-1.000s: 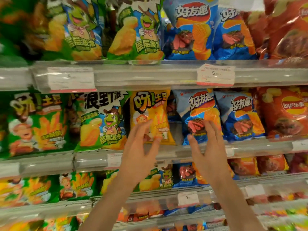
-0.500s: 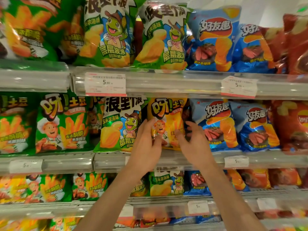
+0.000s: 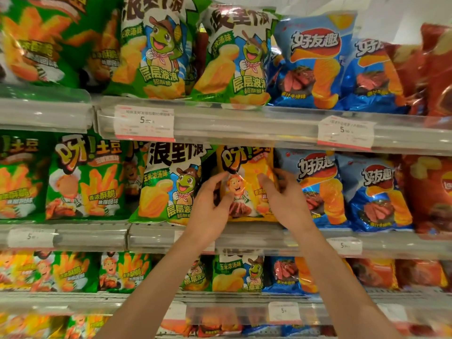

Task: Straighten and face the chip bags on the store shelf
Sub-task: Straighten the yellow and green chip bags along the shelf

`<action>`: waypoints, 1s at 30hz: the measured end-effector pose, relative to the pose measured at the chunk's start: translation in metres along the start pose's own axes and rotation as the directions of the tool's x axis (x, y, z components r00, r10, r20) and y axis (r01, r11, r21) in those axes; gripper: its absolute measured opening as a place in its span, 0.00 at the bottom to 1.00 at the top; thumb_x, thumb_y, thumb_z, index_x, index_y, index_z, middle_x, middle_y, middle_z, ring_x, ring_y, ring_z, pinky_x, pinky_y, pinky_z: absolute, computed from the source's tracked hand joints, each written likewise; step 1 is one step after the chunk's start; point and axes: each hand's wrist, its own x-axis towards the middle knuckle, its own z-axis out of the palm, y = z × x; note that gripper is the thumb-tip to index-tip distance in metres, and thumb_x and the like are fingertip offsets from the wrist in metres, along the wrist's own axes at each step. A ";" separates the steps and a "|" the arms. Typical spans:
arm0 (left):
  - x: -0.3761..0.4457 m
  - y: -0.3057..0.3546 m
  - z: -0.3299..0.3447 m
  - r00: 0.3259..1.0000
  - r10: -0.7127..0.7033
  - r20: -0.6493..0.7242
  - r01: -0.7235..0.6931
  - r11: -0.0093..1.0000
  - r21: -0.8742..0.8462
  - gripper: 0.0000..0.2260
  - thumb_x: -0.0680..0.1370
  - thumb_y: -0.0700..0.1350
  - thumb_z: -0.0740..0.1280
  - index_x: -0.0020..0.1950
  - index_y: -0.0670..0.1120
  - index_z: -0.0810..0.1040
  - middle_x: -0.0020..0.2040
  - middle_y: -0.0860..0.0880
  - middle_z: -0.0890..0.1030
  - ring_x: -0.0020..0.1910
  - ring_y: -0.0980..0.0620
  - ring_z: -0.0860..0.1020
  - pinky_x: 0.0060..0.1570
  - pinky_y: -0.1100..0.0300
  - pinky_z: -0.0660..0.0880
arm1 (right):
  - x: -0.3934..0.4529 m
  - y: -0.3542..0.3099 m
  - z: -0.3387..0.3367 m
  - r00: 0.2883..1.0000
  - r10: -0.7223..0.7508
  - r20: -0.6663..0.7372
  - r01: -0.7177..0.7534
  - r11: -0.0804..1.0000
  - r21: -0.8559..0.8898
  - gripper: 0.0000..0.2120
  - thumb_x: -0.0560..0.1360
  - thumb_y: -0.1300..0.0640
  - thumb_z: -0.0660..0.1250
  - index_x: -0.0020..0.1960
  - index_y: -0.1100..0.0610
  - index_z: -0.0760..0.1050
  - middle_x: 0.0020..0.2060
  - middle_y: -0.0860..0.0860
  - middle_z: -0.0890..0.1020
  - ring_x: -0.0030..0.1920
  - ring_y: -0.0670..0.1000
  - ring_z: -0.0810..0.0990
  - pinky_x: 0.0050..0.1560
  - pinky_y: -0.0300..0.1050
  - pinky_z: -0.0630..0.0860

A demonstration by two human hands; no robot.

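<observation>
Yellow 呀!土豆 chip bag, held in the grip of left hand and right hand.

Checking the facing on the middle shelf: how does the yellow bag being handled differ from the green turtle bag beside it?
The yellow bag is gripped by the left hand and right hand; the green turtle bag stands untouched. The yellow bag looks narrower, the green one wider. Both stand upright, fronts facing out.

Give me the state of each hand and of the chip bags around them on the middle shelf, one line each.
left hand: gripping the yellow bag's left edge
right hand: gripping its right edge
yellow bag: upright, facing out, held by both hands
green turtle bag: leaning, bottom overhanging the shelf lip
blue bag: upright, facing out
</observation>
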 end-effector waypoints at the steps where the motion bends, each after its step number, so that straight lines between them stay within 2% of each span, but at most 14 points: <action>1: -0.001 0.002 0.000 1.000 -0.004 -0.004 0.004 1.000 -0.029 0.20 0.82 0.43 0.66 0.72 0.56 0.72 0.71 0.54 0.75 0.69 0.58 0.72 0.70 0.58 0.71 | -0.001 -0.002 -0.003 1.000 -0.003 -0.003 0.003 1.000 -0.002 0.25 0.79 0.42 0.65 0.71 0.52 0.68 0.54 0.46 0.78 0.49 0.44 0.78 0.40 0.31 0.70; 3: -0.003 0.005 -0.001 1.000 -0.013 -0.004 0.013 0.997 -0.077 0.18 0.81 0.44 0.67 0.70 0.56 0.73 0.70 0.54 0.75 0.66 0.62 0.74 0.62 0.71 0.71 | -0.004 -0.003 -0.010 1.000 0.010 0.002 -0.010 1.000 -0.001 0.24 0.79 0.42 0.65 0.70 0.52 0.68 0.51 0.45 0.79 0.46 0.41 0.77 0.36 0.28 0.68; 4: -0.003 0.006 -0.001 1.000 -0.014 -0.003 0.014 0.996 -0.087 0.18 0.81 0.45 0.67 0.69 0.57 0.72 0.70 0.54 0.74 0.64 0.64 0.74 0.58 0.74 0.72 | -0.006 -0.003 -0.013 1.000 0.020 0.010 -0.020 1.000 0.002 0.23 0.79 0.42 0.65 0.69 0.52 0.69 0.49 0.43 0.79 0.45 0.39 0.77 0.34 0.29 0.69; 7: -0.004 0.007 -0.002 0.998 -0.029 0.056 0.034 0.996 -0.088 0.21 0.81 0.50 0.68 0.73 0.60 0.68 0.69 0.59 0.72 0.63 0.64 0.74 0.50 0.77 0.73 | -0.012 -0.002 -0.022 0.997 0.056 0.046 -0.058 0.997 0.044 0.19 0.79 0.43 0.66 0.66 0.50 0.70 0.48 0.42 0.78 0.44 0.38 0.76 0.32 0.29 0.70; 9: -0.007 0.009 -0.001 0.992 -0.053 0.115 0.066 0.992 -0.109 0.25 0.80 0.50 0.68 0.75 0.60 0.65 0.67 0.61 0.72 0.64 0.62 0.75 0.49 0.78 0.74 | -0.015 -0.002 -0.027 0.996 0.075 0.054 -0.079 0.994 0.070 0.16 0.79 0.44 0.66 0.63 0.48 0.70 0.46 0.43 0.78 0.42 0.39 0.76 0.31 0.28 0.70; 11: -0.010 0.013 0.001 0.986 -0.060 0.156 0.080 0.989 -0.126 0.26 0.80 0.48 0.70 0.74 0.61 0.65 0.64 0.63 0.73 0.60 0.65 0.76 0.49 0.78 0.74 | -0.017 -0.004 -0.032 0.996 0.070 0.054 -0.074 0.994 0.079 0.15 0.79 0.45 0.66 0.63 0.48 0.70 0.45 0.44 0.78 0.41 0.40 0.76 0.31 0.28 0.70; 15: -0.012 0.018 0.004 0.985 -0.082 0.151 0.108 0.979 -0.173 0.23 0.79 0.45 0.71 0.66 0.66 0.68 0.53 0.72 0.78 0.53 0.74 0.77 0.47 0.77 0.75 | -0.019 -0.006 -0.040 0.997 0.049 0.066 -0.053 0.997 0.057 0.20 0.79 0.44 0.65 0.68 0.49 0.70 0.45 0.48 0.79 0.39 0.43 0.77 0.28 0.27 0.70; 17: -0.016 0.022 0.003 0.989 -0.071 0.134 0.094 0.980 -0.177 0.23 0.78 0.47 0.71 0.67 0.66 0.68 0.49 0.77 0.78 0.52 0.76 0.76 0.49 0.76 0.75 | -0.025 -0.004 -0.047 0.995 0.052 0.086 -0.059 0.995 0.083 0.21 0.79 0.43 0.65 0.69 0.47 0.69 0.45 0.49 0.80 0.38 0.42 0.78 0.30 0.29 0.71; 19: -0.023 0.023 0.002 0.992 -0.051 0.115 0.073 0.977 -0.198 0.23 0.77 0.50 0.71 0.70 0.64 0.69 0.53 0.76 0.78 0.58 0.71 0.77 0.58 0.68 0.76 | -0.036 0.000 -0.053 0.992 0.065 0.109 -0.082 0.984 0.160 0.20 0.79 0.44 0.66 0.68 0.45 0.70 0.48 0.47 0.82 0.39 0.39 0.82 0.34 0.29 0.74; 21: -0.033 0.022 -0.002 0.994 -0.043 0.104 0.067 0.970 -0.233 0.26 0.75 0.55 0.71 0.73 0.61 0.70 0.61 0.66 0.80 0.62 0.61 0.78 0.62 0.57 0.78 | -0.050 0.004 -0.057 0.987 0.079 0.141 -0.113 0.961 0.253 0.18 0.78 0.46 0.67 0.67 0.44 0.71 0.53 0.43 0.82 0.41 0.32 0.82 0.35 0.28 0.75; 22: -0.038 0.020 -0.004 0.994 -0.041 0.099 0.063 0.970 -0.234 0.28 0.73 0.56 0.71 0.73 0.61 0.70 0.63 0.61 0.80 0.63 0.58 0.78 0.62 0.54 0.79 | -0.055 0.008 -0.057 0.984 0.076 0.162 -0.121 0.949 0.290 0.20 0.77 0.46 0.68 0.67 0.44 0.71 0.54 0.42 0.81 0.43 0.32 0.82 0.37 0.29 0.76; 24: -0.048 0.017 -0.010 0.997 -0.035 0.073 0.049 0.976 -0.210 0.28 0.73 0.58 0.71 0.72 0.62 0.71 0.63 0.58 0.81 0.63 0.55 0.79 0.60 0.55 0.80 | -0.065 0.014 -0.054 0.975 0.068 0.211 -0.138 0.932 0.336 0.25 0.72 0.44 0.70 0.68 0.43 0.72 0.55 0.44 0.83 0.47 0.39 0.84 0.42 0.38 0.80; 27: -0.066 0.016 -0.024 0.999 -0.032 0.006 0.033 0.988 -0.154 0.27 0.73 0.57 0.71 0.72 0.62 0.72 0.61 0.60 0.81 0.60 0.60 0.79 0.54 0.63 0.79 | -0.078 0.015 -0.043 0.966 0.045 0.255 -0.144 0.914 0.380 0.28 0.67 0.41 0.69 0.67 0.41 0.73 0.52 0.44 0.84 0.48 0.42 0.85 0.45 0.46 0.82; 30: -0.085 0.016 -0.041 0.996 -0.055 -0.073 0.047 0.994 -0.103 0.26 0.74 0.56 0.70 0.72 0.64 0.72 0.63 0.65 0.79 0.61 0.63 0.77 0.53 0.61 0.80 | -0.085 0.015 -0.024 0.946 0.012 0.323 -0.147 0.906 0.397 0.27 0.66 0.39 0.70 0.64 0.38 0.74 0.52 0.40 0.84 0.53 0.44 0.84 0.55 0.56 0.81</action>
